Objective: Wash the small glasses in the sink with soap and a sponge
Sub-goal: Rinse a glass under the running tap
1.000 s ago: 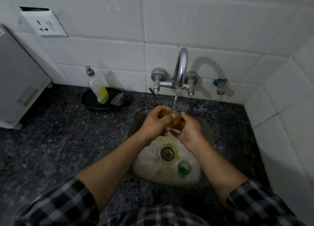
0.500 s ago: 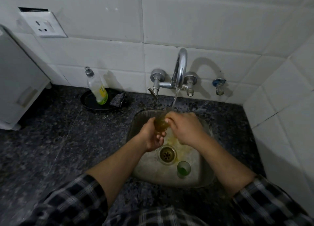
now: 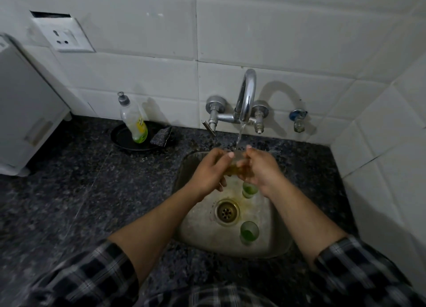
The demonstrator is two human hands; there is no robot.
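Rinsing step: left hand and right hand curl their fingers around one small glass under the running tap. The next move probably needs the sponge, at ten o'clock.

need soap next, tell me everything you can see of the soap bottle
The soap bottle is clear plastic with a grey cap and a yellow-green label; a little green liquid sits at its bottom. It stands, slightly tilted in this view, on a round black dish at the back of the dark speckled counter, near the tiled wall, left of the tap. A dark sponge lies on the same dish to its right; whether they touch is unclear.
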